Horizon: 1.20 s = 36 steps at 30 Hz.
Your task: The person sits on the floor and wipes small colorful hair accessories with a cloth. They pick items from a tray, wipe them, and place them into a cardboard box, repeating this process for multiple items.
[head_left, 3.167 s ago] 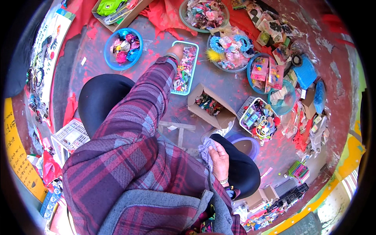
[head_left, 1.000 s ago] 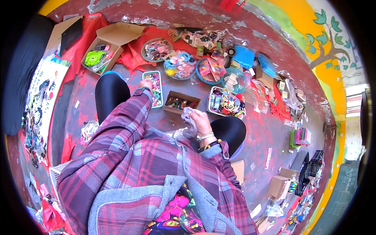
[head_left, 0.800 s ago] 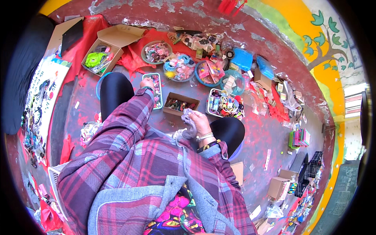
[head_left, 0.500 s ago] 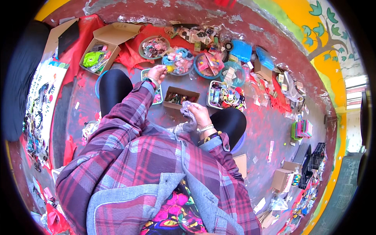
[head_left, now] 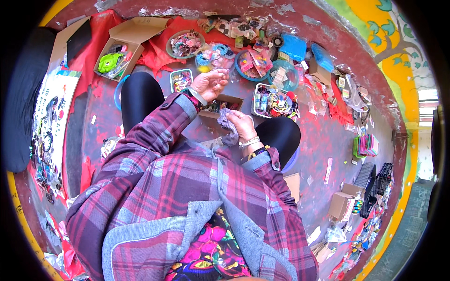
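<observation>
My left hand (head_left: 209, 84) is raised above my knees, its fingers pinched on a small pale item that is too small to make out. My right hand (head_left: 240, 125) is closed on a grey-purple knitted cloth (head_left: 228, 122) held against my lap. Just beyond both hands lies a small open cardboard box (head_left: 220, 104) with tiny colourful things inside. A rectangular tray (head_left: 180, 80) of small trinkets sits left of my left hand. My plaid sleeves and dark-clad knees fill the middle of the view.
Round blue trays (head_left: 253, 63) and a white rectangular tray (head_left: 274, 100) full of hair accessories ring the floor ahead. A large open carton (head_left: 126, 44) with a green item lies on red cloth at the upper left. Small boxes (head_left: 341, 206) stand at the right.
My left hand has lifted off the rectangular tray and come back toward my right hand with a small item pinched in it. The right hand kept hold of the knitted cloth.
</observation>
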Tool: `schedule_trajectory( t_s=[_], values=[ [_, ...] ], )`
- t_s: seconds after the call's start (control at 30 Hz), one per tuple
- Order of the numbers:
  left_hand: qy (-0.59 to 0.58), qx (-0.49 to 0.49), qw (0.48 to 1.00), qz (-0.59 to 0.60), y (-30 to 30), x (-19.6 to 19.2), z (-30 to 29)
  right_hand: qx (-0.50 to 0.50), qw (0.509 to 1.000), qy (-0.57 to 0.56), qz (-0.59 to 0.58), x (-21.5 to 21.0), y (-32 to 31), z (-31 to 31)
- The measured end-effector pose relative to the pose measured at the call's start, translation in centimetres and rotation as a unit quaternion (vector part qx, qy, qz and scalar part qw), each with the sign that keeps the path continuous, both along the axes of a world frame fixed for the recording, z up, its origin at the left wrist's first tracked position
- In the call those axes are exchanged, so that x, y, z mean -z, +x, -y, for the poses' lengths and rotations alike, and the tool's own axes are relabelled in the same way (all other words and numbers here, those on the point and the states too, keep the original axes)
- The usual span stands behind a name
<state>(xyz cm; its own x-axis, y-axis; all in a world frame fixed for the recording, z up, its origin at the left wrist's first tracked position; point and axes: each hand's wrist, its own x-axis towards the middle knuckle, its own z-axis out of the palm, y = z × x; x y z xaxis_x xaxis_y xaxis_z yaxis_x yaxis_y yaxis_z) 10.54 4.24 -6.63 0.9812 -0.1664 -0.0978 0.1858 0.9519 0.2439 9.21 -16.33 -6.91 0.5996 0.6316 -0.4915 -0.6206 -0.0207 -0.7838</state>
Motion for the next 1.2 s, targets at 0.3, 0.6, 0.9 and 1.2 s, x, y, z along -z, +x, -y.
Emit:
schedule_trajectory(
  t_s=[0.3,0.6,0.9,1.2],
  values=[
    [-0.104,0.023,0.994,0.034,-0.3,0.6,-0.2,0.010,1.000,-0.021,-0.012,-0.4,-0.1,-0.6],
    [0.005,-0.020,1.000,-0.014,0.3,2.0,-0.2,-0.007,1.000,-0.010,-0.023,0.1,-0.2,-0.8],
    [0.086,-0.067,0.981,-0.163,1.9,5.0,0.1,0.002,1.000,0.008,-0.021,-0.1,-0.5,-0.8],
    [-0.072,-0.098,0.938,-0.324,5.1,8.6,2.3,0.019,0.999,0.035,-0.019,-0.6,0.1,0.7]
  ],
)
